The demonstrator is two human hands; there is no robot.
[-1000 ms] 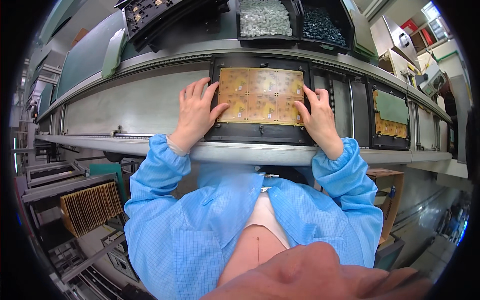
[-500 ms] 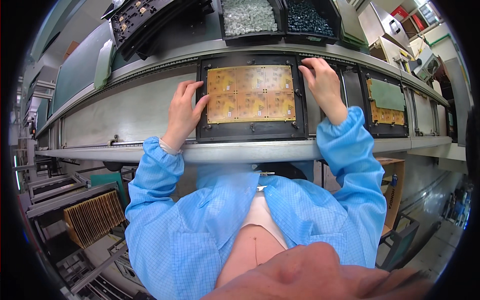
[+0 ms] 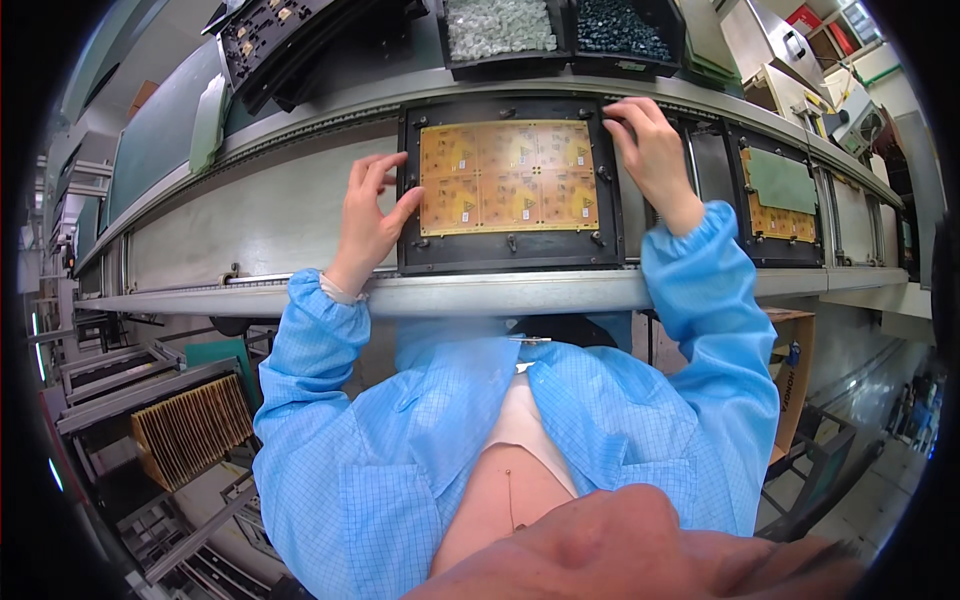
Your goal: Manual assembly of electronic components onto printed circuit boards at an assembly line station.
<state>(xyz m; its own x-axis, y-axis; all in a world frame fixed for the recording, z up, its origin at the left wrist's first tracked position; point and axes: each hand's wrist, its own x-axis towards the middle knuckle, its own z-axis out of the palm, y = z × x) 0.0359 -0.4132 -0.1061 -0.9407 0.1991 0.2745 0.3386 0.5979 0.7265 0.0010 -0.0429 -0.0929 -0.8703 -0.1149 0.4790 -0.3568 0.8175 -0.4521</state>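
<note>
A black carrier frame (image 3: 510, 254) lies on the conveyor rails in front of me. It bears a yellow-brown panel of several circuit boards (image 3: 508, 180), with small black clips around it. My left hand (image 3: 374, 215) is at the frame's left side, thumb and fingers apart, fingertips at the edge. At the upper right corner, my right hand (image 3: 655, 165) has its fingertips at the frame's edge, with fingers bent and thumb apart. Neither hand is wrapped round the frame. Whether the fingertips press on it I cannot tell.
Farther right on the line, another black frame (image 3: 738, 200) carries boards under a pale green sheet (image 3: 781, 181). Behind the rail stand bins of white parts (image 3: 500, 30) and dark parts (image 3: 622, 30). A black tray (image 3: 290, 45) leans at upper left. Upright boards fill a rack (image 3: 192, 433) at lower left.
The whole view has shifted slightly, so things appear a little higher and farther right. Both hands keep about the same places at the frame's sides.
</note>
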